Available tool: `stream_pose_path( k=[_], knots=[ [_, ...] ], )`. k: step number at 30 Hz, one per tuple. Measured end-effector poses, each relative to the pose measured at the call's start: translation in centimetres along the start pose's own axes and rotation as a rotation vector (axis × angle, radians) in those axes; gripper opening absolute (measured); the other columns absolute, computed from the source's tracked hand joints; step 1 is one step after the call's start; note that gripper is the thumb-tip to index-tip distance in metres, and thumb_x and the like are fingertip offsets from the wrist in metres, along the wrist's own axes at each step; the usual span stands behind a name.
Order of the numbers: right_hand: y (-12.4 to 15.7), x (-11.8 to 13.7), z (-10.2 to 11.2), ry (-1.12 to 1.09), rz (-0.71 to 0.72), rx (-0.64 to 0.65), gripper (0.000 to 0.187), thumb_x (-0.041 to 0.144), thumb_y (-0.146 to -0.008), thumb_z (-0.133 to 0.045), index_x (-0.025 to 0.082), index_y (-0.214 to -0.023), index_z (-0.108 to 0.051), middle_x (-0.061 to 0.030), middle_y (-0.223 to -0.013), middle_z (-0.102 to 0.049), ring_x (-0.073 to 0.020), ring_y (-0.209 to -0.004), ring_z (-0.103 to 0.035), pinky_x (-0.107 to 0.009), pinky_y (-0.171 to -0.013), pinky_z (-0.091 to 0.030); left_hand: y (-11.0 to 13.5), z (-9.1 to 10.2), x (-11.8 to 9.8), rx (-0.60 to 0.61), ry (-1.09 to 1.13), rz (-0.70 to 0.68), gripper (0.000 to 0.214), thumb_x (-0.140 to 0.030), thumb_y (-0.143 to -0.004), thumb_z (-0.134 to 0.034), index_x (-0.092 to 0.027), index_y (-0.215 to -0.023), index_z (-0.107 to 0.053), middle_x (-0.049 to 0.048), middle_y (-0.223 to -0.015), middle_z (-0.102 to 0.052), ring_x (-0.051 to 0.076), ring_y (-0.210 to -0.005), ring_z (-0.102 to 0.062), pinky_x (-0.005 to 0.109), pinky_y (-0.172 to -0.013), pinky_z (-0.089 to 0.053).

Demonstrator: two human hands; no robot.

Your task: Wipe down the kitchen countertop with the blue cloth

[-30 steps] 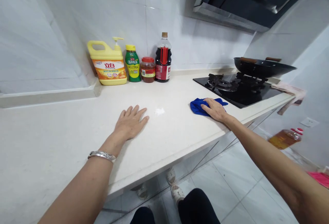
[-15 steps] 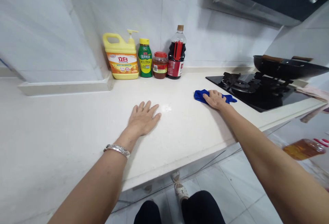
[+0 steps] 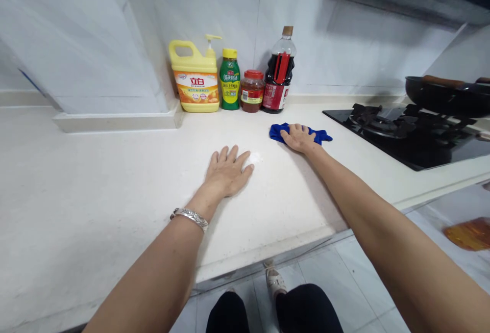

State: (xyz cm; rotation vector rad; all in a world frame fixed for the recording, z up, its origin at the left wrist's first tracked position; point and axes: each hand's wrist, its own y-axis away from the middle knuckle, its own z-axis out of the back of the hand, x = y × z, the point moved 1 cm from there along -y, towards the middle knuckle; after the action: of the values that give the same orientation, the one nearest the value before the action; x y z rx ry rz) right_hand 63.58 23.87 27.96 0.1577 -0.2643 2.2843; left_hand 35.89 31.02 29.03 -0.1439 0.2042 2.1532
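My right hand (image 3: 300, 138) presses a crumpled blue cloth (image 3: 322, 136) onto the white countertop (image 3: 133, 190), its fingers lying over the cloth. The cloth sticks out on both sides of the palm. My left hand (image 3: 228, 171) rests flat on the counter with its fingers spread, holding nothing; a silver bracelet (image 3: 190, 215) is on that wrist. Just past its fingertips the counter shows a bright shiny patch.
Along the back wall stand a yellow detergent jug (image 3: 197, 85), a green squeeze bottle (image 3: 229, 80), a red-lidded jar (image 3: 251, 92) and a dark sauce bottle (image 3: 278, 73). To the right are a black gas stove (image 3: 398, 139) and a wok (image 3: 440, 97). A wall pillar (image 3: 118, 42) juts out at left.
My right hand has slid left with the blue cloth, away from the stove and closer to my left hand. The left hand stays put while the view shifts somewhat.
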Motion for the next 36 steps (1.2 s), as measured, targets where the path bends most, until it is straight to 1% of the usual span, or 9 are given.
stream_pose_path(
  k=[3,6,10,15,20,26,30,33,36],
  knots=[
    [0.9,2.4,-0.5,-0.007,0.141,0.008,0.062,0.057,-0.102,-0.028,0.022,-0.149,-0.048,-0.0142,-0.162,-0.041,-0.0416,-0.149,-0.033,-0.074,-0.118,-0.027,-0.1,0.1,-0.2,0.001,0.026,0.02,0.071,-0.06,-0.102,-0.014,-0.029,-0.165,-0.024,0.0009,-0.176,-0.008,0.031,-0.162,-0.003,0.053,-0.133,-0.003],
    [2.2,3.9,-0.9,-0.043,0.294,0.005,0.058,0.056,-0.103,-0.031,0.025,-0.148,-0.051,-0.0103,-0.162,-0.043,-0.0393,-0.151,-0.032,-0.073,-0.119,-0.026,-0.1,0.0,-0.3,-0.024,0.084,0.044,0.079,-0.065,-0.1,-0.008,-0.024,-0.167,-0.015,0.0023,-0.175,-0.011,0.029,-0.162,-0.005,0.053,-0.133,-0.004],
    [4.0,4.6,-0.9,-0.073,0.415,0.0,0.053,0.054,-0.103,-0.036,0.027,-0.145,-0.055,-0.0075,-0.161,-0.046,-0.0376,-0.15,-0.035,-0.072,-0.12,-0.027,-0.1,-0.1,-0.2,-0.098,0.182,0.066,0.088,-0.069,-0.098,-0.005,-0.014,-0.166,-0.004,0.0094,-0.175,-0.009,0.025,-0.162,-0.007,0.05,-0.133,-0.006],
    [7.1,4.9,-0.4,-0.09,0.485,0.017,0.051,0.056,-0.104,-0.04,0.031,-0.145,-0.057,-0.0044,-0.161,-0.047,-0.0356,-0.153,-0.033,-0.068,-0.122,-0.027,-0.3,0.0,0.3,-0.185,0.301,0.082,0.088,-0.067,-0.099,-0.005,-0.009,-0.166,-0.003,0.0143,-0.174,-0.01,0.023,-0.162,-0.009,0.046,-0.133,-0.008],
    [10.6,4.9,0.0,-0.123,0.586,0.007,0.051,0.059,-0.104,-0.042,0.032,-0.145,-0.057,-0.0041,-0.16,-0.049,-0.0339,-0.154,-0.032,-0.065,-0.123,-0.026,-0.5,0.1,0.7,-0.217,0.304,0.047,0.082,-0.064,-0.101,-0.004,-0.015,-0.166,-0.01,0.0136,-0.172,-0.025,0.026,-0.159,-0.023,0.048,-0.131,-0.015],
    [13.0,4.7,0.5,-0.19,0.602,0.01,0.048,0.056,-0.104,-0.044,0.029,-0.14,-0.059,-0.0049,-0.158,-0.05,-0.0331,-0.154,-0.031,-0.064,-0.124,-0.022,-0.2,0.5,0.6,-0.11,0.096,0.015,0.074,-0.057,-0.103,-0.005,-0.021,-0.163,-0.028,0.0144,-0.172,-0.024,0.03,-0.16,-0.018,0.049,-0.13,-0.014],
    [13.3,4.7,0.7,-0.257,0.622,-0.04,0.04,0.053,-0.102,-0.05,0.024,-0.127,-0.062,-0.0091,-0.149,-0.057,-0.0305,-0.146,-0.041,-0.061,-0.122,-0.027,0.0,1.0,0.4,-0.086,0.035,0.005,0.075,-0.055,-0.103,-0.005,-0.02,-0.16,-0.038,0.0172,-0.172,-0.024,0.032,-0.16,-0.018,0.049,-0.129,-0.015],
    [13.4,4.5,0.7,-0.29,0.652,-0.077,0.036,0.051,-0.101,-0.052,0.023,-0.122,-0.06,-0.0103,-0.141,-0.061,-0.028,-0.136,-0.05,-0.056,-0.119,-0.032,-0.1,1.0,0.5,-0.076,0.031,0.004,0.075,-0.056,-0.103,-0.006,-0.02,-0.16,-0.038,0.0168,-0.172,-0.022,0.033,-0.16,-0.017,0.049,-0.13,-0.014],
    [14.0,4.1,0.7,-0.294,0.659,-0.088,0.034,0.051,-0.1,-0.053,0.023,-0.118,-0.06,-0.0104,-0.137,-0.062,-0.028,-0.132,-0.053,-0.055,-0.117,-0.035,-0.3,0.8,0.6,-0.075,0.054,0.014,0.076,-0.058,-0.102,-0.006,-0.021,-0.16,-0.038,0.016,-0.173,-0.02,0.032,-0.161,-0.016,0.048,-0.13,-0.014]
  ],
)
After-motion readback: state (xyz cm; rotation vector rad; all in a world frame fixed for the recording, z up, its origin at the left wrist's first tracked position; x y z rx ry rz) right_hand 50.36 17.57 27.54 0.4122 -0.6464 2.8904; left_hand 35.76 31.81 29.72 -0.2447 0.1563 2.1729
